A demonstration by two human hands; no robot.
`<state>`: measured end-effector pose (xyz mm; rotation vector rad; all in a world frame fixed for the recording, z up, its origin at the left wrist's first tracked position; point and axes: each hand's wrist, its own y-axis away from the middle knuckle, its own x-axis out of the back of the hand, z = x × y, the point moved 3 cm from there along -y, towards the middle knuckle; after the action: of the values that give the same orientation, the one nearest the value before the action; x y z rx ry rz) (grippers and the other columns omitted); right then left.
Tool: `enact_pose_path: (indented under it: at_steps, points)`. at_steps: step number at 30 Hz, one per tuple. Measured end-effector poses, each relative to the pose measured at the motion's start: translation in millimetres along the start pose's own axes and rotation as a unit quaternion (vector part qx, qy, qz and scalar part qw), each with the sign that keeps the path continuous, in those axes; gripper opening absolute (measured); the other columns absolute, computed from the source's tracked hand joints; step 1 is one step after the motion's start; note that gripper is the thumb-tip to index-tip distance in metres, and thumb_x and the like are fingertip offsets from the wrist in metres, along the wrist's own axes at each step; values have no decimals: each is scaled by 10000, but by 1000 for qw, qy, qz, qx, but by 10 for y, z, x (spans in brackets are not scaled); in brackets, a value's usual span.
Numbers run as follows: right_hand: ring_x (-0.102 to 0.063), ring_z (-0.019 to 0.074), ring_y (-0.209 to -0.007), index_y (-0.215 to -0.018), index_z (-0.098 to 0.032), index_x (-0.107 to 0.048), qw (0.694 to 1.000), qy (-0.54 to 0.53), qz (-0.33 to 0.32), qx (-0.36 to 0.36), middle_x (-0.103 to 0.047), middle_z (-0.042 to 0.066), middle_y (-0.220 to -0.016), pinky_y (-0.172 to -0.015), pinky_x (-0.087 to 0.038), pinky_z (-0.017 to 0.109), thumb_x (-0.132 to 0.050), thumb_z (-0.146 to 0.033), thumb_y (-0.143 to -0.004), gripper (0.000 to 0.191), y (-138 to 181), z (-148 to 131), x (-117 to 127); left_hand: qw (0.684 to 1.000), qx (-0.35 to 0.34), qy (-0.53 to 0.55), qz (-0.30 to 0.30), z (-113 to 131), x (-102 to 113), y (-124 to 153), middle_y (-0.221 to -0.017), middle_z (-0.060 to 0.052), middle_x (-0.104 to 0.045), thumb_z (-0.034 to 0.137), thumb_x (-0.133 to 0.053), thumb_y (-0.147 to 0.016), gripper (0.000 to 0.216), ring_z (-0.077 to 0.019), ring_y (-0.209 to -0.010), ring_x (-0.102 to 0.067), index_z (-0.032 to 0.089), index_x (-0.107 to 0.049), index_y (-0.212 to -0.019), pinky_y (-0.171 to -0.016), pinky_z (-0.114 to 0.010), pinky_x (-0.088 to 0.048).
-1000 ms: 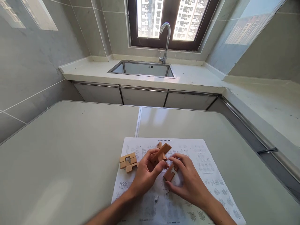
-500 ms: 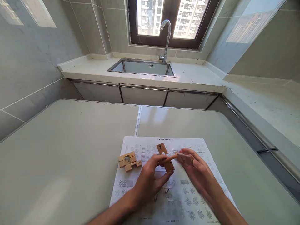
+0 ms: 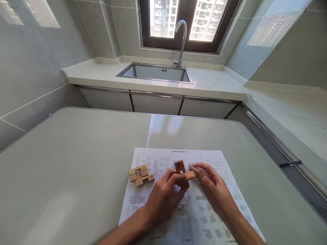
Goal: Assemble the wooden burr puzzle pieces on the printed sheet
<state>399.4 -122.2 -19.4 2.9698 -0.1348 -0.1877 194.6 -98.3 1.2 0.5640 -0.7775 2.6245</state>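
Observation:
My left hand (image 3: 163,195) is closed on notched wooden puzzle pieces over the printed sheet. One numbered wooden piece (image 3: 180,166) stands nearly upright, crossed by a lighter wooden bar (image 3: 190,175) that points right. My right hand (image 3: 217,185) pinches another wooden puzzle piece (image 3: 198,174) at the right end of that bar, and its fingers cover much of it. Whether these two pieces touch or interlock, I cannot tell. To the left of my hands lies a small group of notched wooden pieces (image 3: 139,172), set against each other on the sheet's edge.
A white printed sheet (image 3: 204,224) with rows of small line drawings lies under my hands on a pale table (image 3: 76,163). Beyond the table is a counter (image 3: 97,77) with a sink (image 3: 153,81) and tap (image 3: 182,41) beneath a window.
The numbered piece has turned more upright, and the crossing bar has tilted to show a broader face. My right hand has turned its piece and curled its fingers further over it.

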Motion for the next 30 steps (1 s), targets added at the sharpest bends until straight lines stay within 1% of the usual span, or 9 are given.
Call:
enact_pose_path:
  at_steps: [8,12,15,17,20,22,25,27,30]
  points:
    - [-515,354,-1501,-1307,-314,-638,999,-8,-37,13,-680,133,-1467,-1217,-448,520,-805,-639,-867,571,0,-44,2,997,56,28,-44,-73,-18,19,-1123,-36,-722,64,-751,-882,474,-211,-989,-743,268,-604,-1284,-828,-319,-600]
    - [-607,345,-1414,-1347,-323,-605,997,-5,-79,19,-665,135,-1459,-1186,-485,504,-851,-574,-859,601,37,-73,-88,996,45,47,-53,-30,-6,2,-1138,-33,-726,101,-749,-926,417,-200,-993,-750,284,-617,-1277,-853,-315,-604]
    - [-614,351,-1400,-1345,-310,-604,996,10,-83,21,-660,143,-1444,-1189,-478,508,-876,-571,-834,636,63,-89,-138,996,42,56,-51,-14,-4,4,-1168,-38,-736,157,-748,-958,368,-207,-1009,-766,293,-602,-1267,-870,-324,-615]
    - [-617,371,-1395,-1350,-303,-599,996,-3,-85,12,-660,153,-1445,-1171,-493,525,-874,-592,-825,659,75,-103,-149,996,50,63,-46,-25,-4,15,-1240,-57,-745,201,-773,-954,445,-233,-1068,-770,305,-546,-1323,-902,-355,-621]
    - [-642,382,-1364,-1356,-314,-591,995,-35,-95,-17,-671,151,-1446,-1145,-515,531,-856,-599,-839,647,81,-119,-141,994,48,84,-58,-31,-6,30,-1340,-102,-732,252,-773,-962,653,-257,-1122,-759,321,-382,-1480,-942,-407,-621]
    - [-645,383,-1362,-1336,-322,-605,994,-50,-94,-26,-668,140,-1456,-1156,-502,526,-857,-589,-841,616,75,-115,-123,991,54,102,-72,-27,-3,33,-1310,-114,-739,282,-716,-1007,713,-245,-1079,-760,319,-275,-1566,-923,-411,-623]
    - [-633,398,-1374,-1321,-324,-622,993,-71,-94,-26,-648,129,-1474,-1167,-485,536,-859,-591,-832,605,55,-69,-91,986,93,121,-69,-33,14,35,-1211,-99,-761,338,-680,-1035,800,-223,-975,-769,317,-159,-1642,-869,-393,-627]
    - [-630,407,-1373,-1319,-321,-631,992,-80,-96,-26,-640,126,-1469,-1158,-488,541,-857,-597,-829,606,43,-27,-73,982,114,130,-71,-42,15,38,-1181,-90,-769,358,-702,-1022,845,-223,-958,-772,315,-149,-1659,-859,-388,-627]
    - [-631,400,-1368,-1323,-322,-634,992,-77,-96,-23,-641,122,-1453,-1142,-502,523,-860,-578,-833,596,34,3,-59,979,123,138,-83,-60,1,44,-1155,-91,-777,360,-710,-1012,812,-236,-997,-773,295,-216,-1654,-883,-395,-627]
